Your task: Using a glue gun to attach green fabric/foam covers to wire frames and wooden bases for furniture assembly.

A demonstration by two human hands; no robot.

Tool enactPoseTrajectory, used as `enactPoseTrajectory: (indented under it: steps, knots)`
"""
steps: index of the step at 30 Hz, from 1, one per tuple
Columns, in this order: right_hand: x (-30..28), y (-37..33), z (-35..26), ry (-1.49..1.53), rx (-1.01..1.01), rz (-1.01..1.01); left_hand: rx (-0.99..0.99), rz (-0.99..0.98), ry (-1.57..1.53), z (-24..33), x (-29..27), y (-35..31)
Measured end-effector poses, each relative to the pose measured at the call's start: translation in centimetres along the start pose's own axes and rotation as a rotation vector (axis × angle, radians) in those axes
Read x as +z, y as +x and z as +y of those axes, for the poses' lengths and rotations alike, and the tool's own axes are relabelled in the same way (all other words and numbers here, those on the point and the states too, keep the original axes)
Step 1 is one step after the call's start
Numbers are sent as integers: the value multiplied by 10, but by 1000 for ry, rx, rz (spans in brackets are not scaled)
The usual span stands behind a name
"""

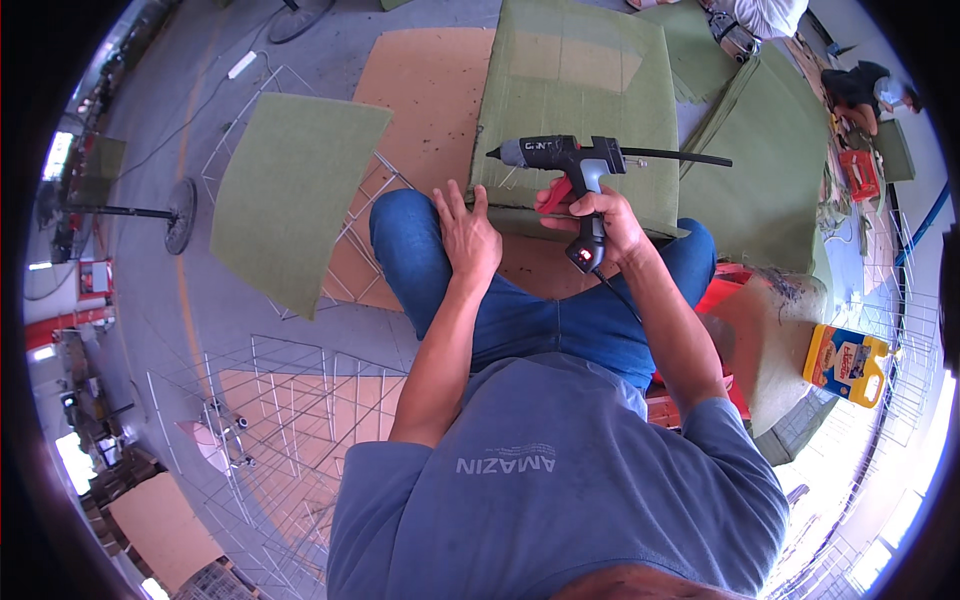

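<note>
My right hand (612, 222) is wrapped round the grip of a black and grey hot glue gun (575, 153), with fingers at its red trigger. The gun's dark nozzle points left, and a black glue stick (690, 157) sticks out of its back end. Beneath it stands a large box covered in green fabric (570, 85), close in front of my knees. My left hand (468, 238) holds nothing; its fingers are apart, near the box's lower left edge and over my left knee. Whether those fingertips touch the fabric I cannot tell.
To the left, a green fabric panel (300, 190) lies over a wire frame. Brown board (425, 90) covers the floor under the box. Wire grids (300, 420) stand lower left. On the right are a yellow and blue jug (846, 366) and more green fabric (770, 170). Other people work at the upper right.
</note>
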State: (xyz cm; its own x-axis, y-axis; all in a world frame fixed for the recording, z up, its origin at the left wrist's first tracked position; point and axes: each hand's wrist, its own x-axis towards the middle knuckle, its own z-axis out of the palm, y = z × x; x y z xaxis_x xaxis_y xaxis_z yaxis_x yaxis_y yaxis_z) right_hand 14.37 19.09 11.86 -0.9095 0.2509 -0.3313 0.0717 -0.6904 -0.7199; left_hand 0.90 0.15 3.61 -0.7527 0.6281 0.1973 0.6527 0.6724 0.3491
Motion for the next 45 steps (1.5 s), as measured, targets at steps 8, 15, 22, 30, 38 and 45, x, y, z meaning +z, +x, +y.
enactPoseTrajectory:
  steps: [8, 15, 22, 30, 38, 45]
  knots:
    - [-3, -12, 0, 45, -51, 32, -29, -28, 131, 14, -13, -1]
    - [-7, -23, 0, 39, -94, 37, 85, -119, 211, 11, -3, 5]
    - [-27, -48, -4, 138, -170, 63, -28, -337, 176, 22, -14, 10]
    - [-45, -58, 1, 233, -197, 147, -39, -79, 151, 23, -20, -1]
    - [-38, -58, 0, 195, -200, 145, 54, 46, 163, 12, -7, -3]
    - [-35, -61, -7, 138, -215, 161, 74, 31, 130, 7, -5, -1]
